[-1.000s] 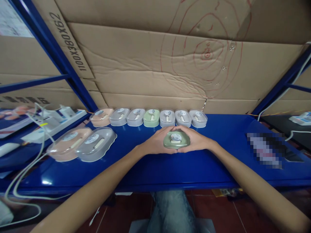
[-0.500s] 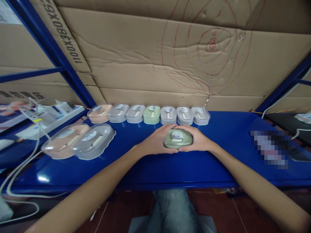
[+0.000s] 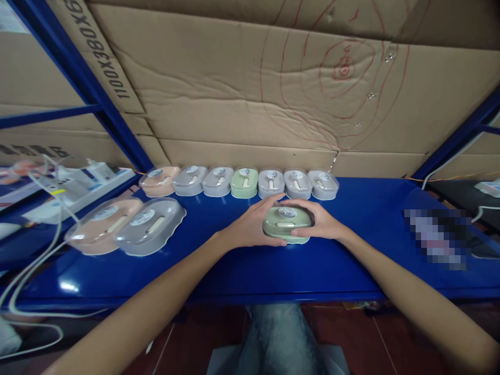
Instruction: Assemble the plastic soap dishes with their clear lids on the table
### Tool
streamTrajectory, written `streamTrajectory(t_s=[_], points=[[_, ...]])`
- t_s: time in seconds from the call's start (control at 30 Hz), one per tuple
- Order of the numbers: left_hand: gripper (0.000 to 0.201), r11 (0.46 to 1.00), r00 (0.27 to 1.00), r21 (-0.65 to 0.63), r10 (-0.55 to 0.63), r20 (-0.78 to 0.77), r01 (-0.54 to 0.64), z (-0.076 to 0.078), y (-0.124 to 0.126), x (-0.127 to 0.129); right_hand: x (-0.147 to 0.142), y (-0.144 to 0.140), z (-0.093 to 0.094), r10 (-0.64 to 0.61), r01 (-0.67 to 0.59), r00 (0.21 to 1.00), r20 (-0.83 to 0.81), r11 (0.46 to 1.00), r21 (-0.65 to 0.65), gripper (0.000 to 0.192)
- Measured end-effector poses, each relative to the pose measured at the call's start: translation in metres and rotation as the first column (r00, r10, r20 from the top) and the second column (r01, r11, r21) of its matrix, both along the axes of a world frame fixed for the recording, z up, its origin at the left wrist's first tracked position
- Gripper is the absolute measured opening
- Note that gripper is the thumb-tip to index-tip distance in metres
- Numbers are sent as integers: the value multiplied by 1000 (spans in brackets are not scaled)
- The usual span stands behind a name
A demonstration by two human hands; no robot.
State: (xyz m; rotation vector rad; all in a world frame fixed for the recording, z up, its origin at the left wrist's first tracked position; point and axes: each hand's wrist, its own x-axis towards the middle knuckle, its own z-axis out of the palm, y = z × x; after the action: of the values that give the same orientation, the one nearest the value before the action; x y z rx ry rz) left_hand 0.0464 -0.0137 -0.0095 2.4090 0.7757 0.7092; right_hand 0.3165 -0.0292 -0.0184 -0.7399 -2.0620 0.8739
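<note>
Green soap box [image 3: 288,225] sits near the middle of the blue worktop [image 3: 242,265], a little in front of the row of boxes lined along the back edge, and both hands close on it from opposite ends. In the head view, the left hand [image 3: 253,226] cups the left end with its fingers [image 3: 269,200] curled over the lid's rim, while the right hand [image 3: 322,221] wraps the right end, thumb on top near the round sticker. The lid looks slightly lifted from the paler base, so I judge that even pressure from both sides, with the base kept flat on the worktop, would serve better than a twist from one corner. The row behind [image 3: 269,182] stands close, so elbows and wrists should stay low. Two larger boxes, one peach [image 3: 102,224] and one grey [image 3: 150,226], lie toward the left edge, well apart.
</note>
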Motion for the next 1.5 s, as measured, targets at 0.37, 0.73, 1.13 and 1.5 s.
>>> streamTrajectory(t_s=[0.37, 0.73, 1.13, 1.5], points=[[136, 998, 996, -42, -50, 77, 53, 2, -1, -1, 4, 1, 5, -13, -6, 995, -96, 980, -198, 61], [150, 997, 1000, -83, 8, 26, -6, 2, -2, -3, 8, 5, 2, -203, 194, 978, -56, 973, -124, 55], [145, 999, 1000, -41, -4, 19, 5, 1, -2, -3, 29, 5, 21, -337, 336, 940, 46, 942, 16, 53], [130, 996, 994, -73, 33, -103, -41, 9, 8, -13, 104, 1, 66, -251, 316, 921, 297, 929, -195, 61]])
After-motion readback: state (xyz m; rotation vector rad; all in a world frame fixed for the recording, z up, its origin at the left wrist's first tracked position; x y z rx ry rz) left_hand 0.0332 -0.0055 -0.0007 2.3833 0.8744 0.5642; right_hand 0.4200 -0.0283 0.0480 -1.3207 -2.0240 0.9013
